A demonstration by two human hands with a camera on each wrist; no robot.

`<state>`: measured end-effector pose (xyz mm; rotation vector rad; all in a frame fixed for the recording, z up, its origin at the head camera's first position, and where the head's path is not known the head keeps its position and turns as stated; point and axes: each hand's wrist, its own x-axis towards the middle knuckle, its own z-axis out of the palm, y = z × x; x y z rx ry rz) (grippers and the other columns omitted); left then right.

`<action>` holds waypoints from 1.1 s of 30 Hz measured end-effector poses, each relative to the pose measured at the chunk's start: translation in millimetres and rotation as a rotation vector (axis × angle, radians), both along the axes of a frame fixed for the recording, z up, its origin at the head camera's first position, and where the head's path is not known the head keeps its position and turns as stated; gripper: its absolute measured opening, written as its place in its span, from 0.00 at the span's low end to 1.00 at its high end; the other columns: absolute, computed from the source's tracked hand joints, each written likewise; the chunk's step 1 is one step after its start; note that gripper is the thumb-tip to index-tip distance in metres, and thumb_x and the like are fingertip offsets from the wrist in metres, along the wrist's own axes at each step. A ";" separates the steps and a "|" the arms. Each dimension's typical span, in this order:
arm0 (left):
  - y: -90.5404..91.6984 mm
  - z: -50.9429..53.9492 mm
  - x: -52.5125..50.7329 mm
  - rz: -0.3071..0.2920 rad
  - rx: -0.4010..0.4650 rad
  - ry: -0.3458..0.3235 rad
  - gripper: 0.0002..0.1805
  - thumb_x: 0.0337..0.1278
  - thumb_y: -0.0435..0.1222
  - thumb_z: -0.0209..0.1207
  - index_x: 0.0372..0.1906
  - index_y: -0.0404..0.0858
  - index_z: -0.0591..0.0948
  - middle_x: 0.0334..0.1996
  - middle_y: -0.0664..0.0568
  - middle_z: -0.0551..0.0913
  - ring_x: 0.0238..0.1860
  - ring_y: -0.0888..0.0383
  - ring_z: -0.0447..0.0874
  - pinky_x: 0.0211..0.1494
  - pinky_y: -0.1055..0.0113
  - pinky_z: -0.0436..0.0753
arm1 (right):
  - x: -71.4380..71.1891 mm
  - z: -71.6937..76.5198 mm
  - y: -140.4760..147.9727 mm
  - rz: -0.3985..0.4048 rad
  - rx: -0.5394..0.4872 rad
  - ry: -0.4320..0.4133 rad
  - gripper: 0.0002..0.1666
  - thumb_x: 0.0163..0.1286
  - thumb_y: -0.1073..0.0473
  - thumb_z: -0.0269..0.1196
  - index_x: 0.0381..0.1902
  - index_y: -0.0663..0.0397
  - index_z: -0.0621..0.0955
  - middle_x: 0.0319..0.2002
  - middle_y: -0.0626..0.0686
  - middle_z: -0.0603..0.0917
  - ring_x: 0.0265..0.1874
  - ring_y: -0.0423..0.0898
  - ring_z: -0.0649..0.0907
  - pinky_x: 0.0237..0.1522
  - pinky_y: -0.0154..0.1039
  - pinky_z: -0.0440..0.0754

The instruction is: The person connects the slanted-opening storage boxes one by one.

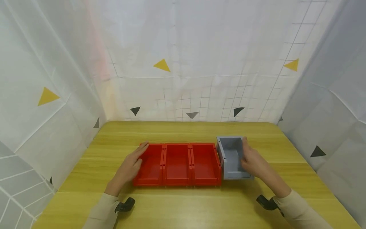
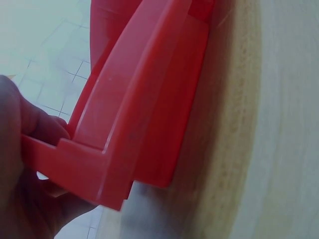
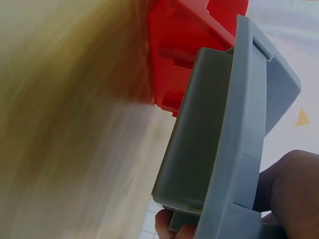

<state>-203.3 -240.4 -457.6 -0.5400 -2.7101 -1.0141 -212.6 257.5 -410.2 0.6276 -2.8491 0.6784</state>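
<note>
Three red storage bins stand side by side on the table: a left bin (image 1: 150, 163), a middle bin (image 1: 176, 163) and a right bin (image 1: 203, 162). My left hand (image 1: 128, 168) grips the outer side wall of the left bin, thumb on the inner side; the left wrist view shows that bin's front (image 2: 119, 99) close up. A grey storage bin (image 1: 232, 157) is held by my right hand (image 1: 254, 160) at its right wall. It hangs slightly above the table, its left side against or very near the right red bin. Fingertips (image 3: 164, 224) show under it in the right wrist view.
The wooden table (image 1: 183, 206) has rounded far corners. White sheeting (image 1: 183, 79) with yellow and dark triangles rises behind and on both sides. A black curved piece sits at each wrist, the left (image 1: 125, 205) and the right (image 1: 266, 202).
</note>
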 end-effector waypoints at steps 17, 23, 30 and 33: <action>0.5 -0.4 -0.8 -0.002 0.005 0.003 0.35 0.69 0.21 0.47 0.80 0.36 0.65 0.80 0.49 0.61 0.79 0.45 0.55 0.75 0.44 0.60 | -1.0 -4.6 -5.7 -0.052 0.075 0.029 0.55 0.56 0.78 0.61 0.74 0.86 0.45 0.51 0.85 0.75 0.33 0.58 0.78 0.32 0.53 0.79; 0.7 -1.0 -0.4 0.001 0.002 0.000 0.35 0.69 0.22 0.48 0.80 0.36 0.65 0.80 0.48 0.60 0.79 0.44 0.56 0.75 0.43 0.60 | -0.4 -6.5 -6.9 -0.056 0.087 0.063 0.55 0.54 0.78 0.63 0.74 0.86 0.47 0.47 0.82 0.77 0.32 0.59 0.79 0.31 0.55 0.80; 0.2 -0.5 -0.8 -0.005 0.009 0.004 0.35 0.69 0.21 0.47 0.80 0.36 0.65 0.80 0.48 0.60 0.79 0.44 0.55 0.76 0.44 0.59 | -0.5 -7.5 -9.2 -0.095 0.107 0.060 0.52 0.56 0.77 0.62 0.74 0.85 0.48 0.45 0.80 0.78 0.31 0.59 0.80 0.30 0.55 0.80; 0.2 -0.6 0.2 -0.004 0.010 0.000 0.35 0.69 0.21 0.47 0.80 0.35 0.65 0.80 0.47 0.60 0.79 0.44 0.55 0.75 0.44 0.60 | -1.0 -7.7 -8.2 -0.098 0.113 0.053 0.53 0.57 0.75 0.63 0.74 0.84 0.49 0.45 0.80 0.78 0.31 0.58 0.79 0.29 0.55 0.79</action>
